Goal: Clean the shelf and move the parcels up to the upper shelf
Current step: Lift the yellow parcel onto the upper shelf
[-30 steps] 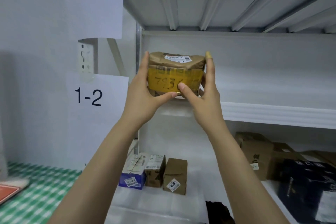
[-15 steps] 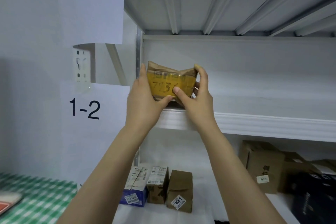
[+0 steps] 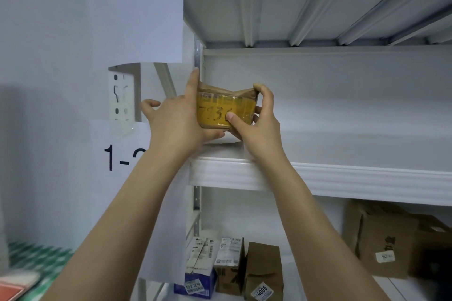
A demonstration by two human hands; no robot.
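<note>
Two hands grip one small parcel [image 3: 223, 110] at the upper shelf [image 3: 318, 178], far left corner. Left hand [image 3: 176, 124]: fingers spread flat along its left end. Right hand [image 3: 259, 124]: thumb and fingers pinching its right end. Crumpled wrap; probably light, soft, best held by the ends.

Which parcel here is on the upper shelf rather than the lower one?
The parcel with yellow tape, held between the left hand and right hand at the upper shelf; the others stand below.

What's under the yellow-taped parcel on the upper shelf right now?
The white upper shelf lies beneath the yellow-taped parcel. The left hand and right hand cover its bottom edge, so contact is unclear.
</note>
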